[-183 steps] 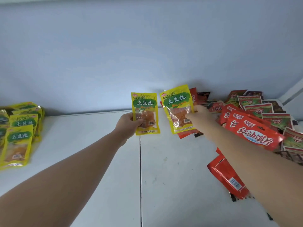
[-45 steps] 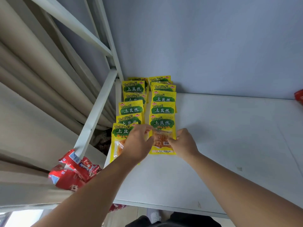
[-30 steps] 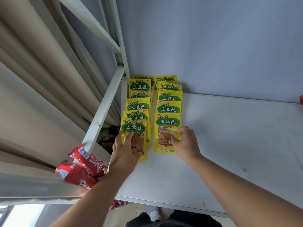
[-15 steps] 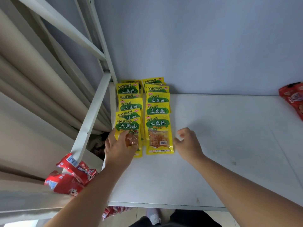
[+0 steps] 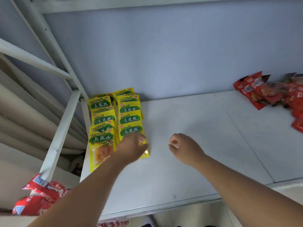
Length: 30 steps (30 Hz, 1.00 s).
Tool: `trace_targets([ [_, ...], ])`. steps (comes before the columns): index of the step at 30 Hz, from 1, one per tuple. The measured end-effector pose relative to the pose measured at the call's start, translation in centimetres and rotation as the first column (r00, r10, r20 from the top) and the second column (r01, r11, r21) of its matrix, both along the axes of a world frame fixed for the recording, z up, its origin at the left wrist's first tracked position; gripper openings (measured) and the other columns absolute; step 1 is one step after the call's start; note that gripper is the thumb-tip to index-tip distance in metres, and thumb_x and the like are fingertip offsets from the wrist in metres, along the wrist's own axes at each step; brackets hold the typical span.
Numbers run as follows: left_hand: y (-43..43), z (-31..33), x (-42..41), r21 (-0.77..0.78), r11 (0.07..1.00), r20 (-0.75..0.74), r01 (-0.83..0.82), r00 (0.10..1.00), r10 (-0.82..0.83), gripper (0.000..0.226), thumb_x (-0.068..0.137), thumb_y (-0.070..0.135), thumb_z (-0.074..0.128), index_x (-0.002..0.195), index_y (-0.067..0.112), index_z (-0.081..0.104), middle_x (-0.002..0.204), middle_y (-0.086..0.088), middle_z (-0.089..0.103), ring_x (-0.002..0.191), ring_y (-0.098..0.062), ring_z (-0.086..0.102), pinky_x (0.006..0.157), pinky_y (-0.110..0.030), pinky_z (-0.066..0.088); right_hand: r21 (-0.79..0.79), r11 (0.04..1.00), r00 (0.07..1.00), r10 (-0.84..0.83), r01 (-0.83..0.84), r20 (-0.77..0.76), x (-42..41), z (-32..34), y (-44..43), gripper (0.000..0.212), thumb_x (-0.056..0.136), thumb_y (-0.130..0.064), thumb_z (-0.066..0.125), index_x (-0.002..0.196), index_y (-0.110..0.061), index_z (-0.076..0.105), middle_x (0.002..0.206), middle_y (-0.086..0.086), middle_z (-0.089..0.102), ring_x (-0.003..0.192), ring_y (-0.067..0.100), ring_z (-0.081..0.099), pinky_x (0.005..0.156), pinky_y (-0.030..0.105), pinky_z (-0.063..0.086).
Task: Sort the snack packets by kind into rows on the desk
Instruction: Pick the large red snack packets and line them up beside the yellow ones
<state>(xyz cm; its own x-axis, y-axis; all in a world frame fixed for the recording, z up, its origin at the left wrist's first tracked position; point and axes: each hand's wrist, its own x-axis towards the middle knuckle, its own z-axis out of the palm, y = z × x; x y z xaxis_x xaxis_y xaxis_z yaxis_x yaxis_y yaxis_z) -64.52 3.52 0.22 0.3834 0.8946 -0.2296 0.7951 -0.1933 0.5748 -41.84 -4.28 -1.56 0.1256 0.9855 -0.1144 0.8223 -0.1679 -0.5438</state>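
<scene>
A white desk (image 5: 188,161) runs along a pale blue wall (image 5: 164,54), its middle kept bare, apparently as working room between what is sorted and what is not. At the desk's far right lies a loose heap of red packets (image 5: 270,94), overlapping and at all angles, which reads as the unsorted stock waiting its turn. At the far left corner, against the wall and a white metal frame (image 5: 62,128), yellow packets (image 5: 129,118) stand in two neat rows running from the wall toward the desk's front edge, each one lapped over the next so that its green label shows; the shingling seems meant to save room while keeping the kind readable. More red packets (image 5: 39,194) sit off the desk, low at the left beyond the frame.

The person's left hand (image 5: 131,148) reaches across the nearest packet of the right-hand row, fingers curled down over its lower corner, seemingly pressing or nudging it square with the row; whether the fingers pinch it or merely rest on it cannot be told. The nearest packet of the left-hand row (image 5: 101,149) lies free, slightly skewed. The right hand (image 5: 182,146) hovers over bare desk just beside the rows, loosely curled and holding nothing. The yellow kind looks nearly settled; the red heap has yet to be laid out.
</scene>
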Motion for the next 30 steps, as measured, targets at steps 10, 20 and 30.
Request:
trace_targets([
  [10, -7.0, 1.1, 20.0, -0.097, 0.945, -0.133, 0.311, 0.937, -0.322, 0.034, 0.094, 0.048, 0.060, 0.124, 0.031, 0.062, 0.111, 0.017, 0.067, 0.105, -0.008, 0.064, 0.094, -0.032, 0.053, -0.155, 0.983, 0.993, -0.091, 0.102, 0.078, 17.5, 1.5, -10.4, 0.017, 0.095, -0.039, 0.053, 0.107, -0.027, 0.057, 0.096, -0.015, 0.056, 0.090, 0.010, 0.057, 0.074, 0.026, 0.045],
  [20, -13.2, -0.7, 35.3, -0.173, 0.908, -0.147, 0.381, 0.902, -0.407, 0.028, 0.092, 0.050, 0.063, 0.118, 0.037, 0.063, 0.103, 0.023, 0.067, 0.098, -0.003, 0.064, 0.094, -0.033, 0.054, -0.235, 0.928, 0.953, -0.303, 0.289, -0.025, 33.3, 0.1, -20.9, 0.035, 0.096, -0.040, 0.054, 0.125, -0.022, 0.059, 0.107, -0.011, 0.062, 0.085, 0.007, 0.063, 0.075, 0.027, 0.053],
  [30, -9.9, -2.0, 41.3, -0.161, 0.889, -0.109, 0.428, 0.888, -0.447, 0.021, 0.094, 0.048, 0.063, 0.111, 0.036, 0.067, 0.098, 0.019, 0.065, 0.098, -0.004, 0.064, 0.085, -0.024, 0.048, -0.262, 0.884, 0.901, -0.422, 0.386, -0.097, 38.1, -0.5, -20.2, 0.034, 0.095, -0.037, 0.054, 0.124, -0.020, 0.062, 0.111, -0.010, 0.064, 0.100, 0.007, 0.060, 0.088, 0.027, 0.051],
])
